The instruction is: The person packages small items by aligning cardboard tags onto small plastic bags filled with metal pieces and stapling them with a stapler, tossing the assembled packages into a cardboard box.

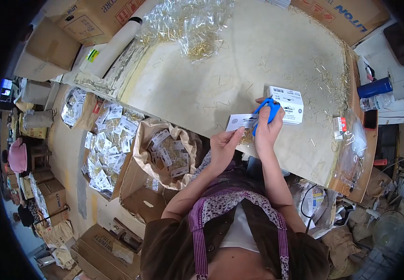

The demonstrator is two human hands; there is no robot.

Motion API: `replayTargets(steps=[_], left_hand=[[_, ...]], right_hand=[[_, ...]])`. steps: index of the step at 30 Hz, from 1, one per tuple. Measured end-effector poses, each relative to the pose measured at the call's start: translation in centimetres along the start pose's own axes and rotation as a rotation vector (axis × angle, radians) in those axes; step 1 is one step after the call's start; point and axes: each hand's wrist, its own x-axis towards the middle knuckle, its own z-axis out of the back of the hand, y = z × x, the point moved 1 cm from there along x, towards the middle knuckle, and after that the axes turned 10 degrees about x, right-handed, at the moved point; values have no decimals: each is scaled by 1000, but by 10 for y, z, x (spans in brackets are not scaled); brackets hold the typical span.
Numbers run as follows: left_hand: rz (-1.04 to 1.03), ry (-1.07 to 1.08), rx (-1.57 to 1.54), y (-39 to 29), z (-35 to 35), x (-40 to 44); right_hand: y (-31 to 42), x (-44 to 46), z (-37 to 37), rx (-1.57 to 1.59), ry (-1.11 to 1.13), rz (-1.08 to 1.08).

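Observation:
My left hand (225, 148) is closed on a white printed card (240, 122) with a dark slot, held over the table's front edge. Below the card hangs a small clear bag with gold-coloured pieces (246, 137). My right hand (269, 125) grips blue-handled scissors (266, 113) beside the card's right side; the blades are mostly hidden. Just behind my right hand, a stack of white printed cards (294, 113) lies on the table (174, 88).
Clear bags of gold-coloured pieces (197, 44) lie at the back. Loose wire pieces are scattered about. A paper sack (141, 161) and a box of carded packs (111, 154) stand at the left. A blue bottle (374, 87) and a small red-white box (339, 127) are at the right.

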Motion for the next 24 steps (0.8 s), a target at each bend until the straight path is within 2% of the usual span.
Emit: replayTargets(steps=[4,6,9,16,21,24], left_hand=[[-11,21,73,1,2,-3],[-52,92,111,4,0,-5],[-103,97,80,23,-6,-5],[-98,93,170,5,-12,-7],[-187,83,261,23,-12,-6],[-138,69,185,25,-13,-5]], right_hand=[[14,-2,0,118,-90,-25],[14,-8,-1,394,-55,-345],[21,-12,-6,566,-42,-412],[21,-9,-8,614,-50,-392],[22,-8,-8,559,-121,-402],[15,-7,-13,433,-90,-394]])
